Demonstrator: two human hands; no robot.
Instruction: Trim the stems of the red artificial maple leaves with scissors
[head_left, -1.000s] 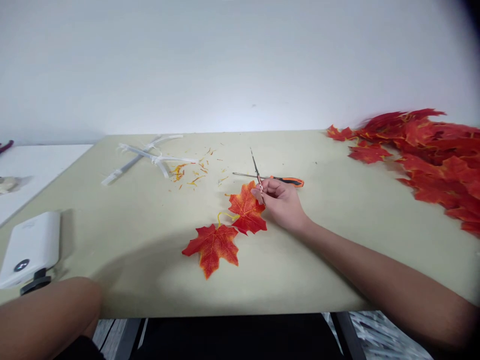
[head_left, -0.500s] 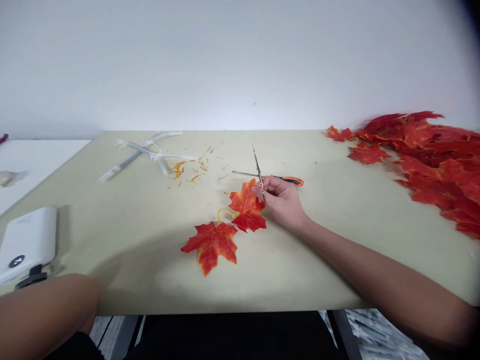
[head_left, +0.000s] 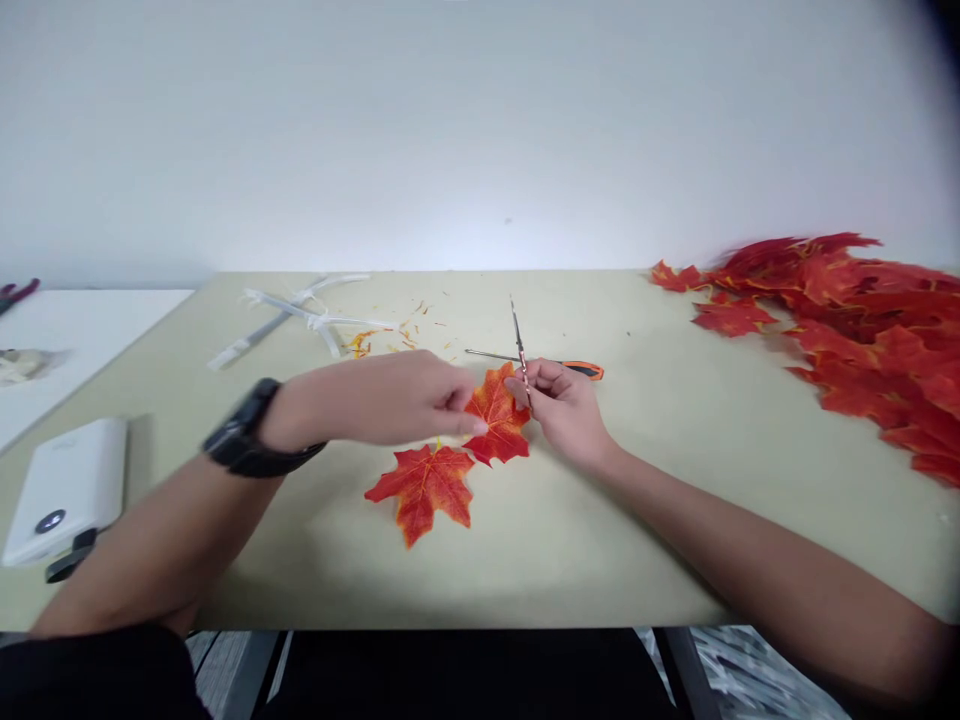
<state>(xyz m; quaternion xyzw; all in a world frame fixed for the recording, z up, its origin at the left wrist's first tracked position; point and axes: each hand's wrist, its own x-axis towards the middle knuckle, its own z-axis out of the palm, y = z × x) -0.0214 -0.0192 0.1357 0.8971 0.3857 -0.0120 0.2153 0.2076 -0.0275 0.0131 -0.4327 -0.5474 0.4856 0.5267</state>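
Note:
My right hand [head_left: 566, 405] is closed on slim scissors [head_left: 520, 350] held upright, blades pointing away from me. Its fingertips are at the right edge of a red-orange artificial maple leaf [head_left: 498, 415]. My left hand [head_left: 405, 395], with a black watch [head_left: 251, 435] on its wrist, hovers over the left side of that leaf. Its thumb and index finger are apart; the other fingers are mostly hidden. I cannot tell whether the thumb touches the leaf. A second maple leaf [head_left: 427, 490] lies flat nearer me, the yellow stem between the two now mostly covered.
An orange-black screwdriver [head_left: 583, 370] lies behind my right hand. Yellow-orange trimmings [head_left: 360, 343] and translucent plastic strips [head_left: 289, 310] lie at the back left. A heap of red maple leaves [head_left: 885, 340] fills the right. A white power bank [head_left: 71, 490] rests at left.
My left hand has come in from the lower left, reaching over the nearer leaf's stem to the upper leaf. The right hand and scissors have barely moved; the view has shifted slightly.

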